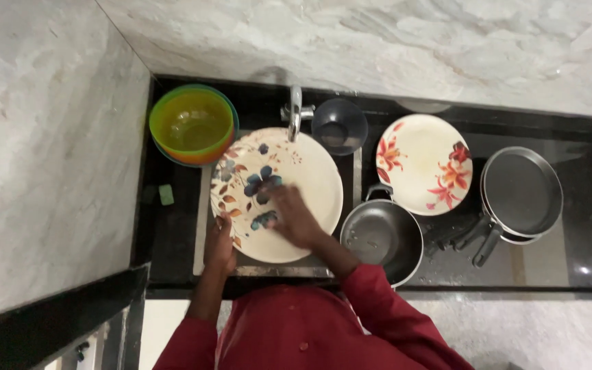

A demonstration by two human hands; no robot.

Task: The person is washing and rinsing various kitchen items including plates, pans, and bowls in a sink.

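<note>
A large cream plate (310, 171) with blue and brown flower patterns lies over the sink, under the tap (295, 113). My left hand (220, 248) grips the plate's near left rim. My right hand (294, 216) lies flat on the plate's face, fingers blurred, near the blue flowers. Whether it holds a sponge I cannot tell. Both arms wear dark red sleeves.
Stacked green and orange bowls (192, 125) stand at the back left. A clear glass bowl (339, 126) sits by the tap. On the black counter are a red-flowered plate (423, 164), a dark pot (383, 236) and stacked frying pans (521, 193). A green soap piece (166, 194) lies left.
</note>
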